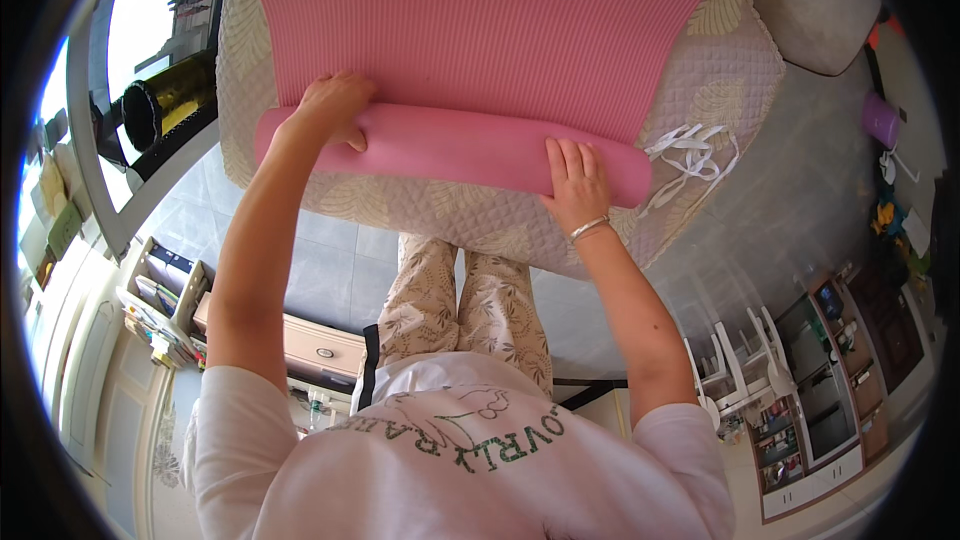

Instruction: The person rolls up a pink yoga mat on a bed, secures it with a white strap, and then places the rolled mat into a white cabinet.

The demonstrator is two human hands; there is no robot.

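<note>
A pink ribbed exercise mat (465, 22) lies spread over a quilted cover, its near end wound into a smooth roll (450, 146). My left hand (337, 105) rests across the roll's left part, fingers reaching over the far side onto the ribbed sheet and thumb on top. Near the right end, my right hand (577, 176) presses on the roll with its fingers laid over the top; a silver bangle (589, 228) circles that wrist. White cord ties (690, 154) lie loosely tangled beside the roll's right end.
The quilted cover (360, 199) with leaf patterns drapes over the surface before me. A pale cushioned seat (814, 4) stands at the far right. White chairs (739, 364) and a shelf cabinet (817, 405) are at the lower right, a drawer unit (322, 351) at the lower left. Grey tiles (330, 270) form the floor.
</note>
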